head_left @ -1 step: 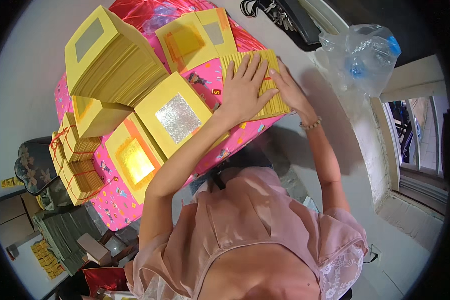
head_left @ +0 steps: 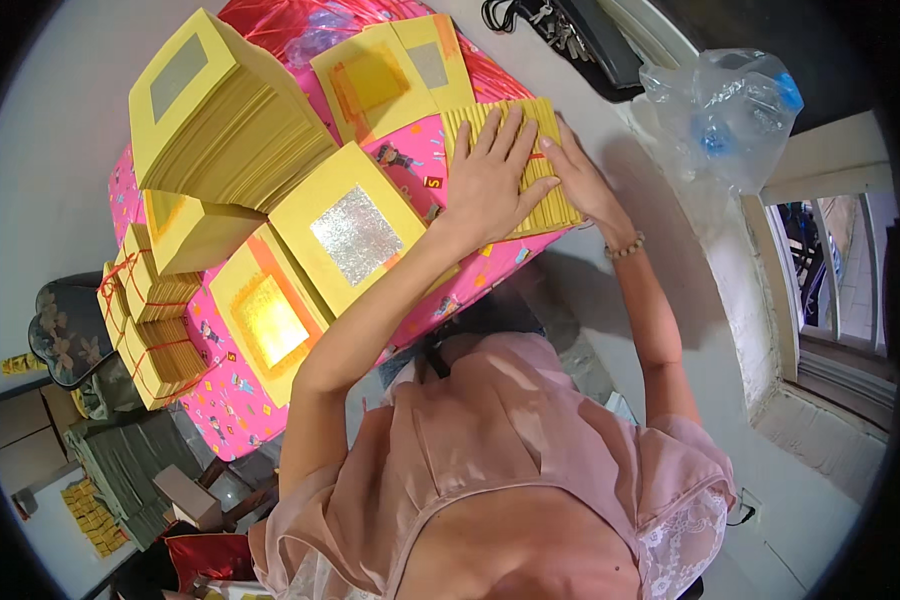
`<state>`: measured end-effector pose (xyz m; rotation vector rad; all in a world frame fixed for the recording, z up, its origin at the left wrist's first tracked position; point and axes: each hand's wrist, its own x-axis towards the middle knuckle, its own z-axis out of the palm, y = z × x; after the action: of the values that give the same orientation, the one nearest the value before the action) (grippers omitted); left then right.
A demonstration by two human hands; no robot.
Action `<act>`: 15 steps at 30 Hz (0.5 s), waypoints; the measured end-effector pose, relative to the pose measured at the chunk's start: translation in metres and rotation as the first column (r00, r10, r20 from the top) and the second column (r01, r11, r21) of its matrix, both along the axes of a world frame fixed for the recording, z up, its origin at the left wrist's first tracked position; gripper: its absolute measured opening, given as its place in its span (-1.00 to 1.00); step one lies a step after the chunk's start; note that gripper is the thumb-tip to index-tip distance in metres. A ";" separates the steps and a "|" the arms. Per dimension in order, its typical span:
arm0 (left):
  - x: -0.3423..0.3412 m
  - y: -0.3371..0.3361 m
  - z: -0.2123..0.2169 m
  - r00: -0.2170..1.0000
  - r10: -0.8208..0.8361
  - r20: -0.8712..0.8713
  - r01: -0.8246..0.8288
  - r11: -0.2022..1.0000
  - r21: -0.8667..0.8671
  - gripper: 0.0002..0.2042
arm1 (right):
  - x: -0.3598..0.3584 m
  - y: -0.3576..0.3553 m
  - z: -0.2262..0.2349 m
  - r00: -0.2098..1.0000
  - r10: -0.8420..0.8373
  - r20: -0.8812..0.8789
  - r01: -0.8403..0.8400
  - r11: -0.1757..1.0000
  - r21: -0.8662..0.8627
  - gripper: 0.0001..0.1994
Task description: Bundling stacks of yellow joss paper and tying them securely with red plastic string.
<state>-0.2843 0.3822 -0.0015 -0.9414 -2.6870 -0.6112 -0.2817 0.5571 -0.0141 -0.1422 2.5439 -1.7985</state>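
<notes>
My left hand [head_left: 492, 180] lies flat with spread fingers across a bundle of folded yellow paper [head_left: 538, 208] at the table's right end. Along the bundle's right side rests my right hand [head_left: 582, 180], its fingers stretched out and touching the edge. A short piece of red band shows on the bundle between the hands; the rest of it is covered. Under my left forearm is a stack of yellow paper with a silver foil square [head_left: 355, 236]. Beside that lies a stack with a gold foil square on orange [head_left: 274, 322].
A tall stack of yellow paper [head_left: 235, 120] rises at the back left. Bundles tied with red string [head_left: 160, 350] sit at the left edge of the pink patterned tablecloth [head_left: 232, 425]. Loose foil sheets [head_left: 370, 85] lie at the back. A clear plastic bag [head_left: 720, 120] hangs on the right.
</notes>
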 end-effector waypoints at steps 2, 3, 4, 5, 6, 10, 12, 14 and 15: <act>-0.002 0.002 -0.002 1.000 0.024 -0.012 -0.025 0.999 -0.022 -0.28 | 0.000 -0.001 0.001 1.000 -0.004 -0.010 0.004 0.997 -0.072 -0.41; -0.002 0.003 -0.002 0.999 0.024 -0.021 -0.025 0.999 -0.039 -0.27 | 0.000 -0.002 0.001 1.000 -0.003 -0.018 0.002 0.997 -0.074 -0.41; -0.001 0.003 -0.002 0.999 0.027 -0.029 -0.028 0.998 -0.057 -0.25 | 0.001 -0.002 0.001 1.000 -0.014 -0.023 0.013 0.999 -0.048 -0.42; -0.001 0.002 -0.002 0.999 0.026 -0.029 -0.028 0.998 -0.053 -0.25 | 0.001 -0.002 0.001 0.999 -0.025 -0.033 0.025 0.999 -0.021 -0.43; -0.002 0.002 -0.001 1.000 0.022 -0.020 -0.024 0.998 -0.059 -0.25 | 0.001 -0.001 0.000 0.999 -0.023 -0.031 0.022 1.000 -0.021 -0.43; -0.003 -0.006 0.004 0.997 -0.019 0.080 0.009 0.993 0.116 -0.25 | -0.001 0.013 -0.010 0.999 0.032 0.045 -0.020 0.970 -0.243 -0.41; 0.000 -0.014 0.004 0.990 0.092 0.110 -0.123 0.943 0.310 -0.26 | 0.001 0.022 -0.020 0.997 0.044 0.059 -0.021 0.940 -0.339 -0.40; 0.005 -0.023 0.002 0.934 0.233 0.272 -0.351 0.740 0.574 -0.32 | 0.013 0.028 -0.030 0.972 -0.014 0.233 0.152 0.795 -0.587 -0.34; 0.007 -0.025 0.000 0.935 0.233 0.266 -0.348 0.745 0.569 -0.32 | 0.020 0.031 -0.033 0.985 0.016 0.174 0.093 0.794 -0.600 -0.34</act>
<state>-0.2776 0.3568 -0.0018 -0.2855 -2.4161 -1.4251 -0.2613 0.5876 -0.0474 0.0588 1.7765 -2.4578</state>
